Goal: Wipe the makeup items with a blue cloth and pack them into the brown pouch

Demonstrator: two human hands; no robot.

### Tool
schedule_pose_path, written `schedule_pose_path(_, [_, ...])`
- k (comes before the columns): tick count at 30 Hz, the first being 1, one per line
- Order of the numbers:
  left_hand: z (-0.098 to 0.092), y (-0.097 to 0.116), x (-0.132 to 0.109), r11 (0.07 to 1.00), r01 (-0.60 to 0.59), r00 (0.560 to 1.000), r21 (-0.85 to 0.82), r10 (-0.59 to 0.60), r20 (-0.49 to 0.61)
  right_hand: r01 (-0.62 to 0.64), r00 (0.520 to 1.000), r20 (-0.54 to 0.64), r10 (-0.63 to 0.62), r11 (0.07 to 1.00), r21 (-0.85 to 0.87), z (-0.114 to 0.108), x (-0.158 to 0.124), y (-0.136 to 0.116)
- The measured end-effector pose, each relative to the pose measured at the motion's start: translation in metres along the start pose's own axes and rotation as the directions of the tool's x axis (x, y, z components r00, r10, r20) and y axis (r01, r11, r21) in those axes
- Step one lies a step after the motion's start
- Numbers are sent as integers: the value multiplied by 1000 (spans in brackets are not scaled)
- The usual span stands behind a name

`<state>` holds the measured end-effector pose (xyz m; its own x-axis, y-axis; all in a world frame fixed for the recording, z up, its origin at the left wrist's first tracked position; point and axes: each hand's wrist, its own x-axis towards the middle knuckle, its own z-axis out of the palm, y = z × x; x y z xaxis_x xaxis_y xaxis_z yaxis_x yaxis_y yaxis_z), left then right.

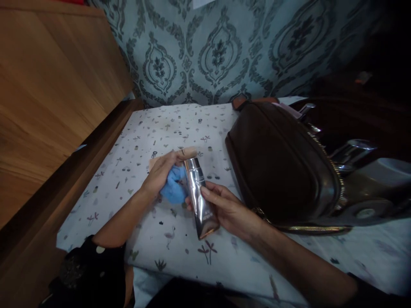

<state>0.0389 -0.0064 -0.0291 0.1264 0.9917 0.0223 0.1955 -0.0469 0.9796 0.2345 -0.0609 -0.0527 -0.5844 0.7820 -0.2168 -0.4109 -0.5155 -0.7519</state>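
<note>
My right hand [226,207] grips a shiny silver squeeze tube [199,199], its cap end pointing up and away from me and its flat end toward me. In my left hand [159,173] is a crumpled blue cloth [175,186], close beside the silver tube's left side. Partly hidden behind my left hand is a beige tube [188,152]; whether the hand holds it or it lies on the sheet, I cannot tell.
An unzipped dark brown leather bag [276,158] lies on the right, with several shiny containers [356,152] at its opening. A white printed sheet [167,128] covers the surface. A wooden panel [58,72] borders the left, and a patterned wall [218,51] rises behind.
</note>
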Motion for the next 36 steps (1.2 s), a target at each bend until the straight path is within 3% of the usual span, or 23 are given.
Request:
schedule_pose_path(3, [9,-3,-4,1000,-1,963,-1,1,-271,25,998,-58,-28,999,-44,1,2,2])
schedule_pose_path(5, [17,-5,-11,997,-74,950,6,72,-305,35,995,-92,-40,998,-55,1,4,5])
schedule_pose_path(9, [35,-6,-27,974,-187,972,125,202,-119,118,976,-182,-117,993,-6,0,8,8])
schedule_pose_path(15, [42,-8,-31,831,-465,867,305,497,-33,161,942,-310,-126,983,90,-2,9,5])
schedule_pose_path(21, [38,-3,-35,802,-550,835,234,517,190,270,898,-408,-166,939,211,-8,14,3])
schedule_pose_path(25, [32,3,-31,864,-501,814,54,449,368,222,931,-340,-129,942,251,-5,12,1])
schedule_pose_path(27, [31,1,-27,878,-474,852,59,441,281,204,945,-299,-130,951,231,-3,10,1])
schedule_pose_path(29, [31,-3,-24,882,-448,894,143,443,71,179,952,-283,-118,963,201,-1,8,2])
schedule_pose_path(31, [32,-8,-22,861,-445,876,244,476,-81,146,954,-285,-92,974,174,0,6,4])
schedule_pose_path(33, [34,-11,-23,810,-491,833,321,545,-100,130,954,-287,-81,979,157,0,6,6])
schedule_pose_path(36, [39,-13,-27,731,-578,781,363,624,-11,160,954,-278,-113,975,152,0,7,6])
